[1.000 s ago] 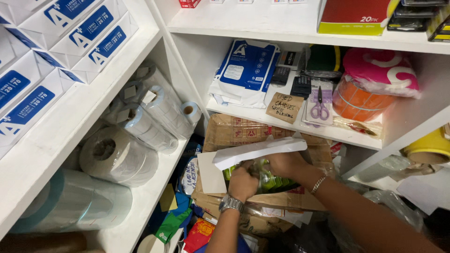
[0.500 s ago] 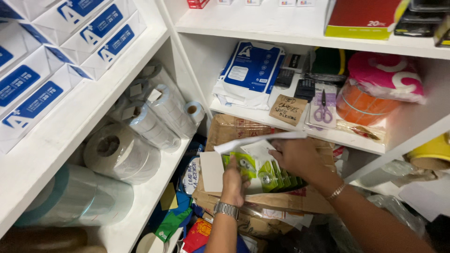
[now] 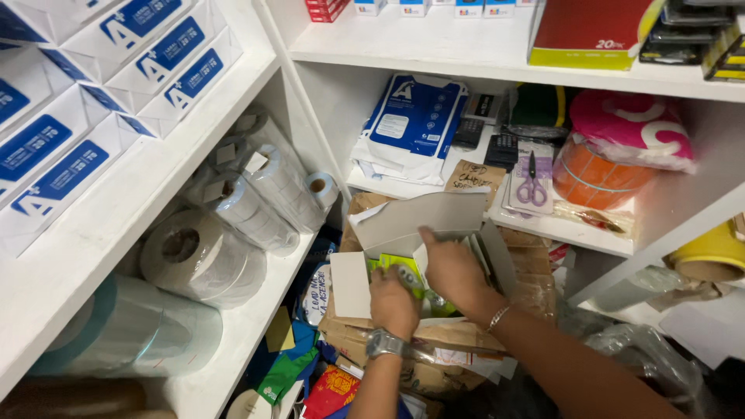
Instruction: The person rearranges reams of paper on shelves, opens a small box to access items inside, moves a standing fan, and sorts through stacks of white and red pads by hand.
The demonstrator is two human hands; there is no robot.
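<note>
I'm mid-rummage: left hand [image 3: 393, 301] clutching the green packets [image 3: 397, 273] inside the open white box [image 3: 423, 225] on the brown parcels [image 3: 434, 341]; right hand [image 3: 452, 268] curled over them. Lifting them out needs flaps held wide.

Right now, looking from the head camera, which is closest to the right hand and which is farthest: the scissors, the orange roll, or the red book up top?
From the right hand:
1. Scissors, on the shelf just above it.
2. Orange roll, farther right on that shelf.
3. Red book, on the top shelf.
</note>
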